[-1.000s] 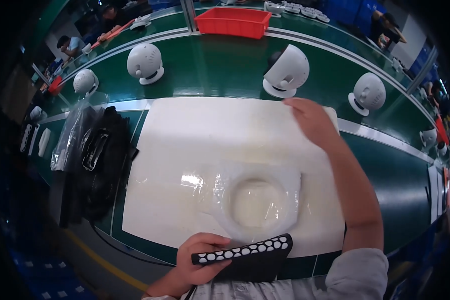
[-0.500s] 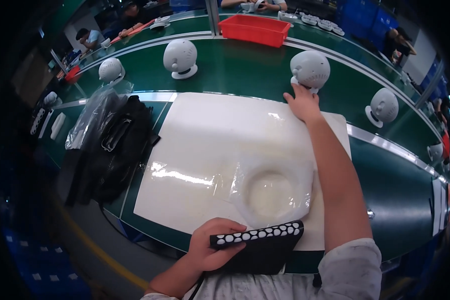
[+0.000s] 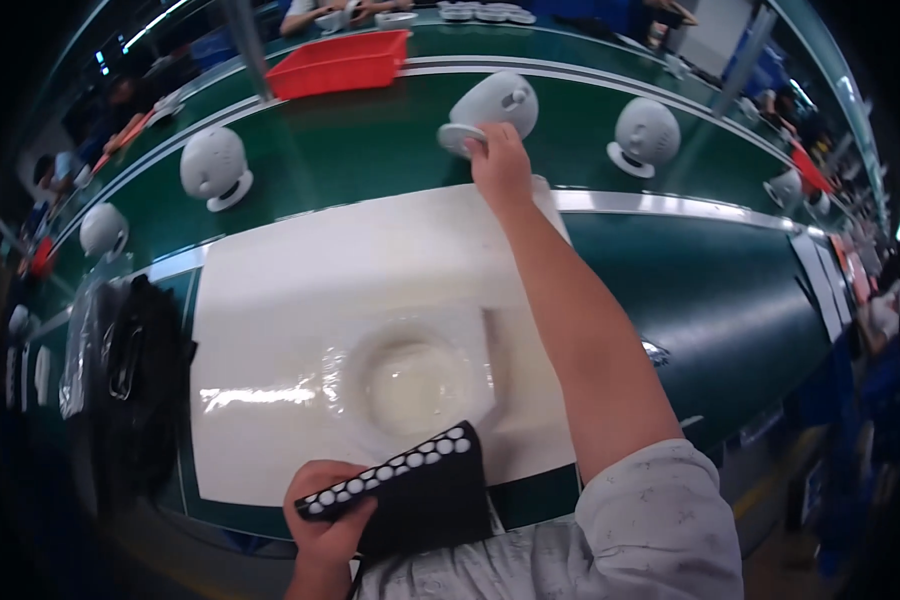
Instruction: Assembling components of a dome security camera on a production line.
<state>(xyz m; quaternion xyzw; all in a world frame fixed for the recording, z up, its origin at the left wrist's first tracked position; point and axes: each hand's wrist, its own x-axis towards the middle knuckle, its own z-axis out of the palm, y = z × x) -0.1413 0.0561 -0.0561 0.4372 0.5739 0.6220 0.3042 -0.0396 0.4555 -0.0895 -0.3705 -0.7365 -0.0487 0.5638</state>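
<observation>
My right hand [image 3: 502,165] reaches over the belt, its fingers closed on the disc base of a white round-bodied device [image 3: 500,100], much like a small desk fan. The device is tilted, its base lifted toward me. My left hand [image 3: 328,508] is near my body, pinching a flat black piece [image 3: 425,500] with a row of white round dots along its top edge. Beyond that piece, a ring-shaped thing in clear plastic [image 3: 480,375] lies on the white mat [image 3: 260,300].
More white devices [image 3: 213,165] [image 3: 646,135] stand on the green conveyor belt [image 3: 320,150]. A red bin [image 3: 338,64] sits beyond it. Black bags [image 3: 145,370] and clear plastic lie left of the mat. A metal rail [image 3: 660,203] edges the belt. Other people work across the line.
My right hand has closed on the device's base and tilted it off its upright stance. The view has swung right. My left hand still holds the black piece, now slanted more.
</observation>
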